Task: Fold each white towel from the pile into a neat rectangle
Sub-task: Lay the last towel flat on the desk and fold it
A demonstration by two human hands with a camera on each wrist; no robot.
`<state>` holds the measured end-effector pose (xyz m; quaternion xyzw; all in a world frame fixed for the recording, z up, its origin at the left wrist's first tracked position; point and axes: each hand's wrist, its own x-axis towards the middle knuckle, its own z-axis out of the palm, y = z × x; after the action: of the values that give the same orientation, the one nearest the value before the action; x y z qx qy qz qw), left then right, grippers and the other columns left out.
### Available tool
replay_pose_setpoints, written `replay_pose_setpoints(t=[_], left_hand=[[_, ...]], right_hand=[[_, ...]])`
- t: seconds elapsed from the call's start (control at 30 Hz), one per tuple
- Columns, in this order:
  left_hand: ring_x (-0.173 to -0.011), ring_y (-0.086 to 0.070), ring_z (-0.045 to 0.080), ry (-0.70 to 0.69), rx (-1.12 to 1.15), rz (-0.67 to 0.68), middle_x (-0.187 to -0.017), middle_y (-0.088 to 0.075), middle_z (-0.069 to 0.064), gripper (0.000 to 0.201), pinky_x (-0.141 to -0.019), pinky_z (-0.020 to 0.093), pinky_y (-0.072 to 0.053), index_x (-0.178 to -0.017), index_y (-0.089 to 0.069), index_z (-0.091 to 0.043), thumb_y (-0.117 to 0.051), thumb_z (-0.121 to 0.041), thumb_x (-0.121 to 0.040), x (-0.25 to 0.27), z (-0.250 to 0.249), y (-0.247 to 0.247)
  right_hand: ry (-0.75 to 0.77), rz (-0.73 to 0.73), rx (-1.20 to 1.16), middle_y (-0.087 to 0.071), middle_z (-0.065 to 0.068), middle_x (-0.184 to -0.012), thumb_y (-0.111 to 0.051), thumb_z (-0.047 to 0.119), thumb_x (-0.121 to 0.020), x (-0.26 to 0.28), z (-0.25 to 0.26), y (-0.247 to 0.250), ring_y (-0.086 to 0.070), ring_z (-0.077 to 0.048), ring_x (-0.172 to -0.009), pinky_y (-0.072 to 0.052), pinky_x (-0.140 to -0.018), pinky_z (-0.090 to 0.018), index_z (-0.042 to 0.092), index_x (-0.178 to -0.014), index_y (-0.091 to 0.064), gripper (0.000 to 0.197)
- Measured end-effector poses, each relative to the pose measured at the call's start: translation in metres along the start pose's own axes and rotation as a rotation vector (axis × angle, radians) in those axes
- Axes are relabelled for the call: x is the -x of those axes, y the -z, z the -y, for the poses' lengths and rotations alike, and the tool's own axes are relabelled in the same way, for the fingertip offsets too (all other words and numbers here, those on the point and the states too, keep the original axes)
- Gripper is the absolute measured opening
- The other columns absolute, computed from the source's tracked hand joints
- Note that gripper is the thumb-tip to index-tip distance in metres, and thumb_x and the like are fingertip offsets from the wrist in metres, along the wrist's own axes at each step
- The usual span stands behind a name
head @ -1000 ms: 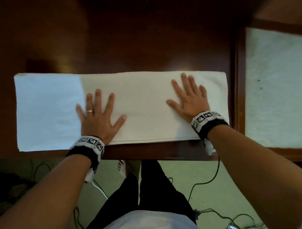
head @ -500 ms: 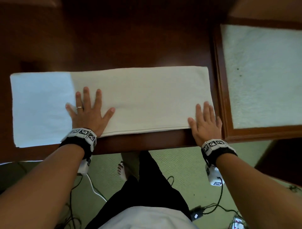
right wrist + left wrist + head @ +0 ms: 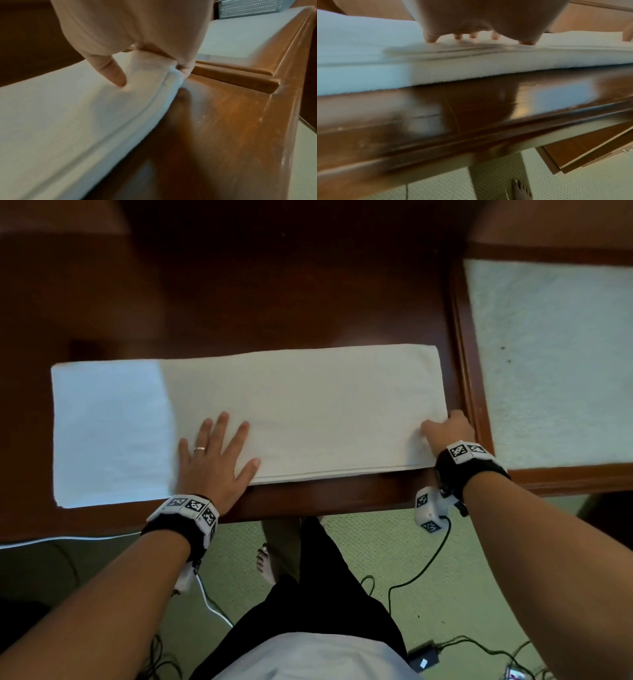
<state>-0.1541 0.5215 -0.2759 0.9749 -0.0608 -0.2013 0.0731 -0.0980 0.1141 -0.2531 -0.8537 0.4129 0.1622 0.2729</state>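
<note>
Bare forearms; black wristbands (image 3: 178,530) with white checker-marked tags; ring (image 3: 199,449); black trousers (image 3: 308,594); barefoot.

Bare wooden table (image 3: 274,285) lay open beyond the towel (image 3: 308,412). To its right a raised wooden frame (image 3: 467,392) (holding a pale panel) stood just beside the towel's end, crowding the right hand (image 3: 448,429) pinching there.
</note>
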Motion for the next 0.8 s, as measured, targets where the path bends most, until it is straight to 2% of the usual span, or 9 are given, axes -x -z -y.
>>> replay_pose_setpoints(t=[0.1,0.2,0.33,0.43,0.57,0.67,0.7,0.73,0.8], left_hand=[[-0.153,-0.01,0.031,0.014,0.001,0.031,-0.168,-0.008,0.002,0.076,-0.117,0.063,-0.016,-0.158,-0.019,-0.035,-0.017,-0.069,-0.09,0.0,-0.003,0.006],[-0.149,-0.021,0.035,0.039,0.025,0.062,-0.164,-0.022,0.007,0.076,-0.115,0.062,-0.022,-0.153,-0.033,-0.03,-0.027,-0.067,-0.087,-0.006,-0.011,0.017],[-0.134,-0.043,0.041,-0.02,0.079,0.05,-0.15,-0.044,0.017,0.074,-0.109,0.056,-0.039,-0.139,-0.054,-0.014,-0.034,-0.059,-0.084,-0.024,-0.025,0.036],[-0.119,-0.056,0.043,-0.021,0.014,0.084,-0.137,-0.056,0.02,0.068,-0.095,0.055,-0.05,-0.126,-0.065,-0.012,-0.037,-0.054,-0.08,-0.038,-0.031,0.051],[-0.104,-0.064,0.04,-0.044,-0.077,0.146,-0.123,-0.064,0.018,0.062,-0.08,0.052,-0.056,-0.112,-0.073,-0.013,-0.04,-0.05,-0.074,-0.05,-0.029,0.069],[-0.097,-0.069,0.036,-0.084,-0.11,0.188,-0.118,-0.067,0.017,0.061,-0.072,0.048,-0.06,-0.107,-0.076,-0.014,-0.04,-0.049,-0.072,-0.054,-0.023,0.077],[-0.099,-0.069,0.035,-0.106,-0.12,0.174,-0.121,-0.067,0.016,0.062,-0.072,0.048,-0.061,-0.11,-0.076,-0.015,-0.039,-0.049,-0.073,-0.054,-0.025,0.082],[-0.108,-0.066,0.034,-0.116,-0.133,0.166,-0.131,-0.063,0.013,0.062,-0.079,0.048,-0.059,-0.118,-0.073,-0.018,-0.039,-0.05,-0.077,-0.055,-0.026,0.087],[-0.134,-0.047,0.027,-0.124,-0.166,0.184,-0.155,-0.039,0.002,0.057,-0.102,0.042,-0.047,-0.144,-0.052,-0.028,-0.039,-0.051,-0.093,-0.059,-0.024,0.096]], right_hand=[[-0.007,0.093,-0.044,-0.064,-0.015,-0.111,-0.068,0.024,-0.082,-0.005,0.001,0.006,-0.061,-0.034,-0.094,-0.045,-0.077,-0.035,0.005,-0.114,-0.061,0.037],[0.087,0.109,0.001,-0.067,-0.014,-0.099,-0.072,0.024,-0.081,-0.011,0.015,0.019,-0.059,-0.03,-0.084,-0.045,-0.071,-0.034,0.008,-0.096,-0.062,0.024],[0.305,-0.106,0.027,-0.059,-0.011,-0.092,-0.067,0.02,-0.082,-0.032,0.07,0.06,-0.058,-0.032,-0.085,-0.045,-0.069,-0.036,0.006,-0.096,-0.058,0.022],[0.448,-0.258,0.118,-0.056,-0.016,-0.104,-0.064,0.019,-0.085,-0.053,0.122,0.1,-0.055,-0.033,-0.087,-0.038,-0.072,-0.035,0.01,-0.097,-0.052,0.019],[0.607,-0.413,0.194,-0.054,-0.016,-0.113,-0.061,0.014,-0.086,-0.063,0.171,0.143,-0.057,-0.039,-0.089,-0.043,-0.071,-0.041,0.01,-0.105,-0.052,0.021],[0.69,-0.449,0.229,-0.058,-0.014,-0.098,-0.059,0.012,-0.086,-0.052,0.187,0.153,-0.058,-0.039,-0.081,-0.045,-0.065,-0.04,0.012,-0.102,-0.051,0.017],[0.723,-0.447,0.251,-0.057,-0.012,-0.088,-0.058,0.012,-0.087,-0.046,0.189,0.151,-0.058,-0.039,-0.076,-0.043,-0.06,-0.038,0.013,-0.099,-0.05,0.015],[0.755,-0.437,0.275,-0.054,-0.01,-0.08,-0.058,0.012,-0.087,-0.036,0.19,0.148,-0.057,-0.038,-0.072,-0.039,-0.057,-0.035,0.014,-0.096,-0.048,0.013],[0.814,-0.39,0.33,-0.049,-0.005,-0.074,-0.06,0.016,-0.087,-0.01,0.19,0.135,-0.055,-0.035,-0.066,-0.035,-0.056,-0.032,0.016,-0.096,-0.047,0.016]])
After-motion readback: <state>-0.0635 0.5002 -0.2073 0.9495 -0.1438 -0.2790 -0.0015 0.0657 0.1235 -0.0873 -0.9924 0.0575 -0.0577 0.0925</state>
